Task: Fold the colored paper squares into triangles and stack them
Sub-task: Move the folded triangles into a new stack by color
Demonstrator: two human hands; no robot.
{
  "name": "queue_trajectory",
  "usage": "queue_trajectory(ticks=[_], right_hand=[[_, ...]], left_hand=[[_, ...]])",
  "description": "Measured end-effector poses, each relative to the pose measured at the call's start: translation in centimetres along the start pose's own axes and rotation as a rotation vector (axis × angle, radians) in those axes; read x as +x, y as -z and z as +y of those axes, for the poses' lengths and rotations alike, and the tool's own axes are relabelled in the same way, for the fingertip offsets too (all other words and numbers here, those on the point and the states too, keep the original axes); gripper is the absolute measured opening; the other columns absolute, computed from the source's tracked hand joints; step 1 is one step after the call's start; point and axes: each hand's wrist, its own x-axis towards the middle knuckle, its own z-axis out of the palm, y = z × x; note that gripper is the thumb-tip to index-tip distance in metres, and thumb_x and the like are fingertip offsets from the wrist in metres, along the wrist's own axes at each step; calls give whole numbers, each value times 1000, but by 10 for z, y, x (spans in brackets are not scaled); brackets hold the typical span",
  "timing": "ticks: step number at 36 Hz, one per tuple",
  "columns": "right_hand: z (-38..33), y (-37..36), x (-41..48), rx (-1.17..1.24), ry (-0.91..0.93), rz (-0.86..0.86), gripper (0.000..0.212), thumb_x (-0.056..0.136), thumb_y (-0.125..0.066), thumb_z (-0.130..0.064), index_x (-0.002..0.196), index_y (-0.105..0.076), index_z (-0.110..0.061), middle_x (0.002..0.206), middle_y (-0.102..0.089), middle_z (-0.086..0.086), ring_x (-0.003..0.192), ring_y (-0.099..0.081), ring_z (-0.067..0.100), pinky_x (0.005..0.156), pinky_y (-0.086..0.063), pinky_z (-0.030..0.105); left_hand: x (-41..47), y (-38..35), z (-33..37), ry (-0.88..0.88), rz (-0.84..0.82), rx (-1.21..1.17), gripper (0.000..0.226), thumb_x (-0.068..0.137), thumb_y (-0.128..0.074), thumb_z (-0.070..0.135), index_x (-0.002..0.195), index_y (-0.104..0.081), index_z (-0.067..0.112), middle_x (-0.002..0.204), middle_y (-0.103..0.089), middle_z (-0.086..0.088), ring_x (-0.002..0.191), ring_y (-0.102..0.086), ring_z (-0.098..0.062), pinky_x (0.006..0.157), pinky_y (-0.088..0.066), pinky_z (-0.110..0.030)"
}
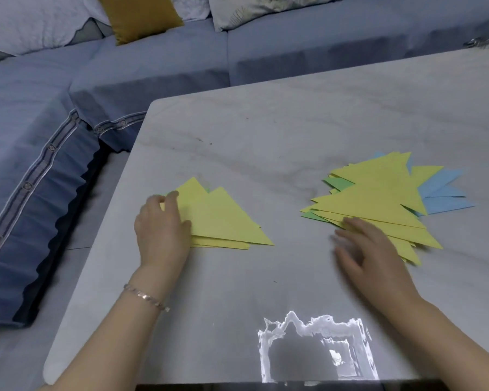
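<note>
On the tabletop's (266,131) left, our left hand (161,230) curls its fingers over the small yellow stack (223,221); pinching or pressing, we cannot tell. Our right hand (370,249) lies flat-fingered against the big loose pile (378,198) at right. No unfolded squares show: folding looks done, tidying likely remains.

Grey marble-look table (294,122) w/ glare patch, blue sofa (124,66) behind, mustard cushion (139,15) + pale pillows (26,21).
</note>
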Motion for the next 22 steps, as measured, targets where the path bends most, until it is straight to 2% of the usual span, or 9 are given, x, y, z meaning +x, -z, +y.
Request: queue_trajectory(ticks=[2, 4, 6, 8, 11, 14, 17, 20, 22], right_hand=[[4, 5, 15, -32, -57, 96, 28, 77, -68, 0, 105, -67, 0, 127, -54, 18, 119, -47, 35, 101, -30, 34], [11, 11, 33, -71, -143, 150, 38, 79, -68, -5, 115, -61, 0, 133, -46, 21, 124, -40, 38, 104, -27, 39], [18, 16, 49, -110, -291, 121, 55, 81, -68, -16, 130, -48, -4, 140, -37, 21, 130, -29, 36, 106, -23, 43], [23, 20, 62, -162, -432, 53, 69, 81, -68, -27, 139, -36, -9, 136, -39, 22, 129, -25, 36, 105, -22, 43], [27, 21, 69, -192, -473, 18, 74, 77, -72, -29, 139, -35, -13, 126, -48, 21, 123, -29, 37, 99, -27, 40], [26, 18, 66, -181, -401, 73, 68, 75, -74, -19, 135, -43, -14, 120, -49, 20, 117, -33, 36, 96, -29, 40], [22, 16, 60, -99, -313, 98, 51, 77, -70, -12, 126, -54, -12, 101, -55, 14, 104, -45, 33, 88, -34, 36], [6, 16, 51, 169, -239, 110, 27, 78, -69, -8, 105, -67, -9, 81, -61, -1, 79, -56, 15, 72, -36, 14], [-7, 17, 45, 311, -211, 125, 17, 75, -72, -8, 89, -71, -16, 73, -64, -12, 70, -58, 0, 66, -37, 2]], left_hand=[[-7, -4, 10, -72, -43, -32, 57, 82, -62, 15, 135, -41, 8, 137, -37, -19, 123, -38, -36, 99, -27, -41], [-19, -10, 21, -140, -116, -110, 54, 84, -60, 18, 134, -43, 9, 142, -33, -15, 130, -33, -30, 104, -24, -37], [-33, -15, 30, -189, -184, -199, 48, 86, -59, 20, 132, -46, 11, 145, -30, -11, 134, -28, -25, 107, -22, -33], [-45, -20, 36, -233, -198, -238, 44, 87, -57, 19, 130, -49, 13, 146, -30, -9, 135, -25, -23, 108, -20, -28], [-59, -22, 41, -267, -207, -297, 39, 87, -56, 18, 126, -52, 16, 145, -31, -6, 134, -25, -19, 106, -18, -23], [-69, -21, 42, -299, -202, -345, 36, 87, -57, 17, 123, -55, 16, 142, -35, -4, 132, -30, -19, 106, -20, -24], [-75, -20, 44, -324, -207, -384, 34, 88, -56, 17, 122, -56, 17, 139, -39, 0, 130, -34, -16, 105, -24, -25], [-77, -19, 47, -326, -230, -483, 35, 89, -56, 19, 124, -54, 20, 133, -42, 9, 126, -37, -7, 101, -26, -16], [-76, -17, 50, -309, -231, -569, 36, 88, -58, 18, 123, -52, 23, 124, -43, 17, 120, -39, 1, 94, -25, -4]])
